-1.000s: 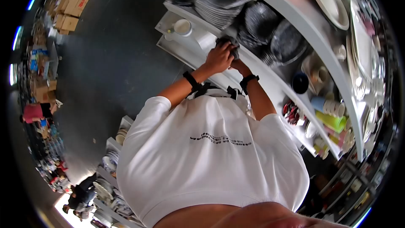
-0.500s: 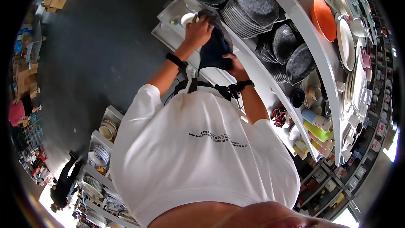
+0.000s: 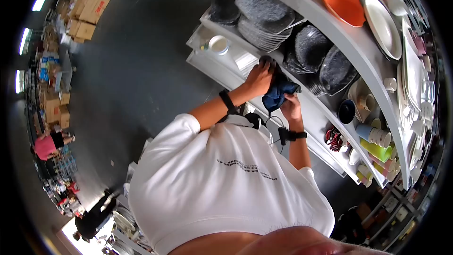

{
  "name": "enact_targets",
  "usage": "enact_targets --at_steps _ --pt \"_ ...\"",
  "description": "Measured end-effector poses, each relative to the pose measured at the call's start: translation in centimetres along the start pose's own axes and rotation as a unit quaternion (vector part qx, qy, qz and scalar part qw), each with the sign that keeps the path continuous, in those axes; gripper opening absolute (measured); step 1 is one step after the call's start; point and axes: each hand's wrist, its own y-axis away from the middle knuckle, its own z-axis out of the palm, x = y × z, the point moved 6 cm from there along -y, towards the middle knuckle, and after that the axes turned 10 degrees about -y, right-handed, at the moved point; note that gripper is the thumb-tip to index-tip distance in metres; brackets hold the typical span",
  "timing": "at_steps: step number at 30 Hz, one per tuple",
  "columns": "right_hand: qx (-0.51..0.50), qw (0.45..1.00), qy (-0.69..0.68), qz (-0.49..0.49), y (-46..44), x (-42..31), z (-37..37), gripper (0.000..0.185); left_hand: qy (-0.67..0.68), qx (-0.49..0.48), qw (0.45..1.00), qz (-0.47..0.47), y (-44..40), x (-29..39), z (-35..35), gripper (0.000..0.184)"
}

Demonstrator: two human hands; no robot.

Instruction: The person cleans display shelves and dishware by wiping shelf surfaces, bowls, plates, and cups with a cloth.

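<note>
Dark navy cloth [image 3: 279, 93] is bunched up between my hands, in front of the white shelving. My left hand [image 3: 259, 78] is closed on its upper end, where a dark rounded part sticks out past the fingers; I cannot tell whether that part is cloth or a separate thing. Lower and to the right, my right hand [image 3: 291, 107] grips the other edge. Black bands circle both wrists. Just beyond my hands lie dark speckled plates [image 3: 309, 49] on a shelf. A white cup [image 3: 218, 45] stands on a lower shelf beyond my left hand.
White shelves [image 3: 339, 28] rise close on my right, bearing an orange dish [image 3: 342, 2], an oval white dish [image 3: 382, 26] and coloured cups [image 3: 375, 134]. Cardboard boxes [image 3: 92, 7] are stacked far left. One person [image 3: 47, 146] in pink and another [image 3: 94, 219] in dark clothes are farther off.
Both hands have moved right and nearer in the view. The cloth, stretched out longer before, is now bunched up. The view has turned, so the shelves and boxes appear shifted.
</note>
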Motion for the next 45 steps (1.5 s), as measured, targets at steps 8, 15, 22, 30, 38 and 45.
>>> enact_targets --at_steps 8,15,22,30,38,45 --pt "0.036 0.801 0.528 -0.28 -0.9 -2.9 2.4 0.048 0.028 -0.071 0.997 0.002 -0.5 0.2 -0.2 0.051" --pt "0.075 0.617 0.744 -0.246 -5.7 2.3 8.0 0.071 0.017 -0.038 0.999 -0.027 3.8 -5.7 2.2 0.062" --pt "0.139 0.576 0.782 -0.197 -14.0 7.9 12.7 0.076 -0.023 0.022 0.999 -0.033 6.5 -16.6 -1.7 0.061" --pt "0.17 0.611 0.756 -0.162 -20.0 11.9 17.5 0.056 0.004 -0.005 0.995 -0.097 7.5 -27.4 -5.1 0.072" --pt "0.194 0.59 0.772 -0.137 -18.4 9.8 17.0 0.045 0.021 -0.001 0.996 -0.09 6.6 -24.6 -2.7 0.071" --pt "0.26 0.585 0.751 -0.161 -14.6 8.0 13.8 0.045 0.094 -0.054 0.994 -0.016 4.3 -18.4 -0.6 0.072"
